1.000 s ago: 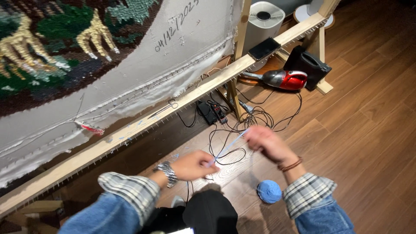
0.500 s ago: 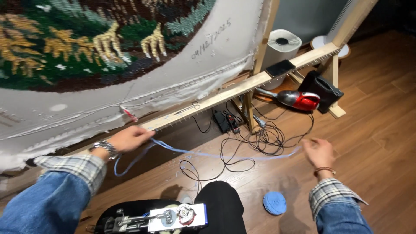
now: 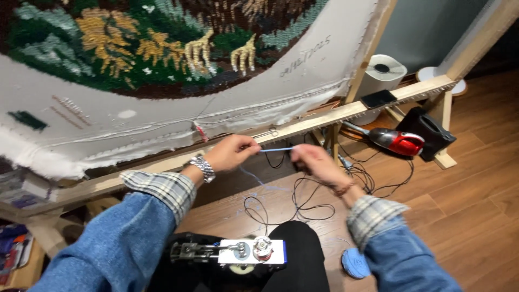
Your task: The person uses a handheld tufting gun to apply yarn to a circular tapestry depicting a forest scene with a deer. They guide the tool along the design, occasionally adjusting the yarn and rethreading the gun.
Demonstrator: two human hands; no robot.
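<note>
1. The left hand (image 3: 230,153) and right hand (image 3: 313,160) are each pinching the light blue yarn (image 3: 277,150), stretching it between them.
2. The yarn is hanging just before the wooden frame (image 3: 303,125), below the tufted rug (image 3: 162,48).
3. A tufting gun (image 3: 227,252) is resting on the lap.

Open air lies between the wooden frame rail (image 3: 303,127) on the far side and the tufting gun (image 3: 230,252) on the lap, near. Right, tangled black cables (image 3: 324,189) and a red handheld vacuum (image 3: 403,141) clutter the wood floor (image 3: 459,205).
</note>
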